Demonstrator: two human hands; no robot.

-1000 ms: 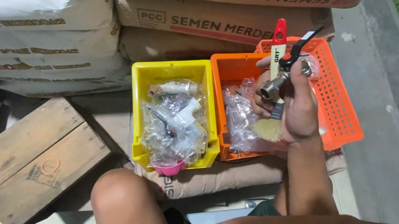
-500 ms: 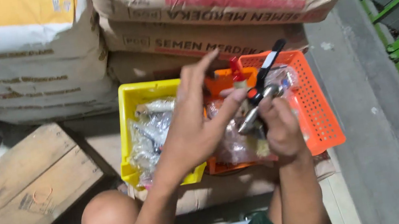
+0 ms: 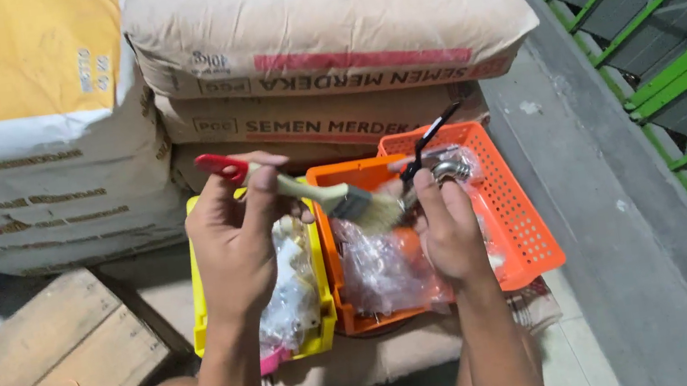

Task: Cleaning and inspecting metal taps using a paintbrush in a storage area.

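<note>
The left hand [image 3: 233,235], half a second ago open and reaching, now grips the paintbrush [image 3: 307,191], its bristles against the metal tap [image 3: 439,172] pinched in the right hand [image 3: 449,227] over the orange bin [image 3: 368,243]; tan sacks [image 3: 321,35] with red stripes are stacked behind, beside the yellow bin [image 3: 316,313]

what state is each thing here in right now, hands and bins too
left hand: closed around the brush handle
red-tipped paintbrush: held level, bristles against the tap
right hand: closed around the tap body
metal tap with black lever: held up over the bins
yellow plastic bin: full of bagged fittings
orange plastic bin: holding clear bags
orange mesh basket: mostly hidden behind the right hand
wooden crate: lying flat, rubber band on top
</note>
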